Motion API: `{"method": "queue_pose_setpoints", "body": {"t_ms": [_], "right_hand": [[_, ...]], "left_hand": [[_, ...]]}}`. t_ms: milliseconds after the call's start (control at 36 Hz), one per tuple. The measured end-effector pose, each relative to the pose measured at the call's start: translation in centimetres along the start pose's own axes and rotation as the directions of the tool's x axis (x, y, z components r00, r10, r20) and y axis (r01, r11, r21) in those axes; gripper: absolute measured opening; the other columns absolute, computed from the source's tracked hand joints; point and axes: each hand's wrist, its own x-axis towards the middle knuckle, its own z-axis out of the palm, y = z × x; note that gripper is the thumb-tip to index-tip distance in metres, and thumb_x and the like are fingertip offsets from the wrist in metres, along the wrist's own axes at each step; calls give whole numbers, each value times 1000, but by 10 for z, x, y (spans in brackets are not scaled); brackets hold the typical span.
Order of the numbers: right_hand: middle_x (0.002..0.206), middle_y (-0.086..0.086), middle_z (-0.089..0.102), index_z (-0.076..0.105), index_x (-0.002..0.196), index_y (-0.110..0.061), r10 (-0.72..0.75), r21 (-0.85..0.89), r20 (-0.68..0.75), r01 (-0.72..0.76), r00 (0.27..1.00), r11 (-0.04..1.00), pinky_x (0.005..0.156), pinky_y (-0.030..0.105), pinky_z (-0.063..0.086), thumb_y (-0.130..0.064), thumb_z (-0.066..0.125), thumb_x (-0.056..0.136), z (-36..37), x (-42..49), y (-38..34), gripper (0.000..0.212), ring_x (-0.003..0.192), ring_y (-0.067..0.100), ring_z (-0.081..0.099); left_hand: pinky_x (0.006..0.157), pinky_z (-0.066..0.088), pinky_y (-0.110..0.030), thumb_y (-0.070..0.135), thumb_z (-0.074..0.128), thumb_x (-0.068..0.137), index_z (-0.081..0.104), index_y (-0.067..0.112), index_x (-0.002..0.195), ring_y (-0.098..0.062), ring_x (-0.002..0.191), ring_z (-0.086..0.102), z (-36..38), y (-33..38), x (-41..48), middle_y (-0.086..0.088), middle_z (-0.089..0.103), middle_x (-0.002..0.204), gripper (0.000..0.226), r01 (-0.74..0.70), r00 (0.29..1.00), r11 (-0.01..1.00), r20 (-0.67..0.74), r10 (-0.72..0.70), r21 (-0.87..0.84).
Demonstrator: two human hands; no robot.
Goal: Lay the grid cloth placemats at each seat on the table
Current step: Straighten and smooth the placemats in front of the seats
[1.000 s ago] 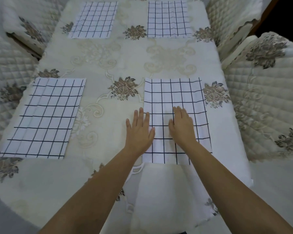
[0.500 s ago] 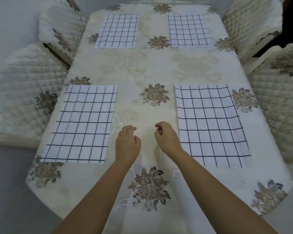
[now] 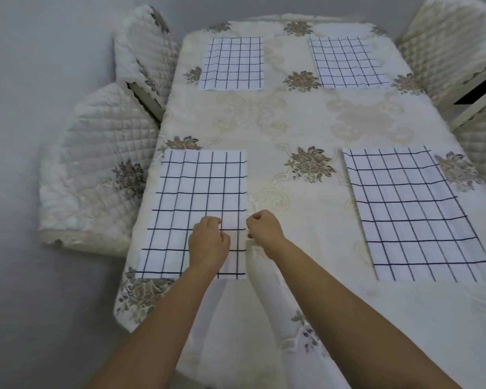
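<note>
Placemat (image 3: 197, 197), near left: left hand (image 3: 208, 244), fingers curled, apparently pinches it; right hand (image 3: 264, 231) pinches its right edge.

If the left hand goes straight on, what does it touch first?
The left hand likely meets the near left placemat under it; beyond lie tablecloth, then the far left placemat. Height unclear.

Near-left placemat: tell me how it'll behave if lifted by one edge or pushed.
Probably floppy: the near-left placemat is thin cloth with wavering grid lines, so a lifted edge should droop. Likely light, lying so flat. Pushed, it may bunch on the soft tablecloth rather than slide.
</note>
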Motion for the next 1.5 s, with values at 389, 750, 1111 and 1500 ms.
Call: {"method": "queue_pose_setpoints", "body": {"t_ms": [389, 750, 1111, 1500], "right_hand": [[58, 5, 36, 36, 61, -9, 174, -4, -40, -174, 984, 985, 50, 25, 30, -6, 51, 84, 22, 16, -8, 28, 51, 19, 35], [60, 4, 43, 38, 60, -10, 131, -152, -180, -159, 975, 975, 45, 23, 30, -10, 55, 88, 7, 31, 12, 32, 55, 16, 42], [60, 3, 45, 40, 60, -11, 134, -185, -245, -182, 960, 966, 46, 22, 30, -16, 56, 88, -23, 30, 35, 33, 73, 23, 51], [58, 4, 46, 47, 66, -5, 126, -171, -262, -174, 957, 970, 45, 24, 31, -17, 57, 88, -31, 29, 41, 27, 52, 15, 43]], "left_hand": [[80, 42, -34, 20, 40, 94, 42, 19, 136, -30, 110, 43, -5, -7, 16, -14, 37, 126, 42, -172, 948, 958, 303, 97, 231], [111, 13, -58, 43, 41, 95, 30, 27, 140, -31, 145, -2, 11, 1, 20, -8, 4, 158, 49, -338, 879, 901, 434, 198, 272], [109, 12, -64, 57, 44, 88, 18, 33, 145, -34, 144, -11, 26, 25, 10, -5, -7, 158, 67, -426, 820, 870, 513, 255, 248], [110, 7, -63, 65, 50, 81, 9, 36, 148, -38, 142, -16, 32, 36, 4, -10, -14, 157, 83, -445, 789, 861, 563, 246, 247]]}}
